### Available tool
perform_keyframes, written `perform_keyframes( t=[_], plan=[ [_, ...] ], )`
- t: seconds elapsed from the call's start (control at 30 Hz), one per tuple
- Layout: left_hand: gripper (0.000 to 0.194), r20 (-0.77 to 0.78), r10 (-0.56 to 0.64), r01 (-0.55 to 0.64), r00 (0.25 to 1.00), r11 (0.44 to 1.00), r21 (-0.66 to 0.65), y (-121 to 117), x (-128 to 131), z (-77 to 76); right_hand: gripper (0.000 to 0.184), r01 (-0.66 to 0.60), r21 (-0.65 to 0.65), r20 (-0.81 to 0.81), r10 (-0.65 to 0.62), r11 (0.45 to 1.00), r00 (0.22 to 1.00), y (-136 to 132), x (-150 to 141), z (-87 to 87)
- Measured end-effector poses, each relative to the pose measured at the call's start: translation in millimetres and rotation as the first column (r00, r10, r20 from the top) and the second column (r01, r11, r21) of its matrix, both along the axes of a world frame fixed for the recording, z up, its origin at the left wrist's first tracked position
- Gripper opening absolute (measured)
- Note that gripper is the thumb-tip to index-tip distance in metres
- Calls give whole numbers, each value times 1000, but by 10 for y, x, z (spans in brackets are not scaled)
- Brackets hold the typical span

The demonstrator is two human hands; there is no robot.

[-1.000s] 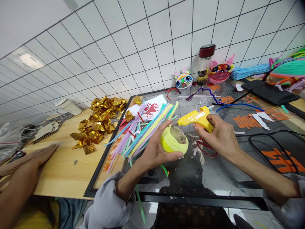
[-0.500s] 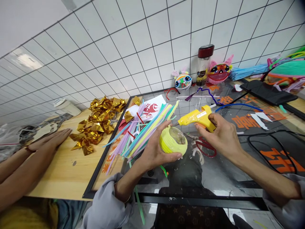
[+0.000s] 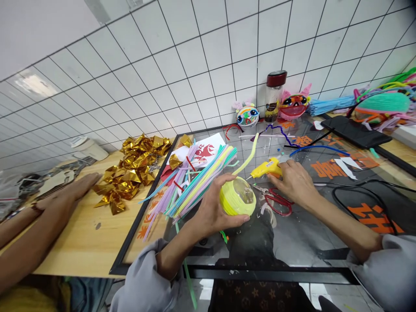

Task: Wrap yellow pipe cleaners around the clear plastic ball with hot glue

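My left hand (image 3: pixel 211 208) grips a clear ball wrapped in yellow-green pipe cleaner (image 3: pixel 237 198), holding it just above the glass table top (image 3: pixel 302 242). A loose yellow-green pipe-cleaner end (image 3: pixel 248 158) sticks up from the ball. My right hand (image 3: pixel 294 182) lies on the glass with its fingers wrapped round the handle of a yellow glue gun (image 3: pixel 266 168), whose nozzle points left toward the ball. Red-handled scissors (image 3: pixel 276 203) lie just under that hand.
A bundle of pastel pipe cleaners (image 3: pixel 195 175) lies left of the ball. Gold foil shapes (image 3: pixel 133 169) sit on the wooden table (image 3: pixel 81 234). Another person's hand (image 3: pixel 69 193) rests flat there. A jar (image 3: pixel 274 96), two craft faces, black cables (image 3: pixel 360 190) and a black tablet (image 3: pixel 355 132) stand further back.
My right hand has lowered the glue gun away from the ball onto the glass. A long pipe-cleaner end now stands up from the ball. The other person's hand moved forward.
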State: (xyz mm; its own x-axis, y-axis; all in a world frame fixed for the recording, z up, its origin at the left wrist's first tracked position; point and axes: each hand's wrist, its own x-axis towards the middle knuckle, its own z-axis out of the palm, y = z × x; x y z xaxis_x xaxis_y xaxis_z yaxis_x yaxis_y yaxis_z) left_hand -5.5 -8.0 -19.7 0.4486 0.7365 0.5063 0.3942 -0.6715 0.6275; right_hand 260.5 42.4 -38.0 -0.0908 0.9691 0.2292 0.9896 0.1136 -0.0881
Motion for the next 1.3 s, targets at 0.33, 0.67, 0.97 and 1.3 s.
perform_keyframes(
  t=[0.33, 0.67, 0.97, 1.3],
  plan=[
    [115, -58, 2, 1, 998, 998, 59, -34, 32, -32, 53, -463, 439, -613, 633, 770, 473, -426, -509, 390],
    [103, -107, -25, 22, 994, 999, -28, -109, 13, 82, 15, -379, 359, -896, 429, 853, 117, -474, -616, 357],
    [74, -21, 31, -35, 999, 975, -218, -176, 51, 227, 22, -328, 231, -971, 238, 916, -18, -525, -651, 466],
    [77, -71, 18, -35, 997, 969, -244, -62, 17, 204, 20, -348, 204, -977, 170, 915, -126, -537, -660, 438]
  ],
)
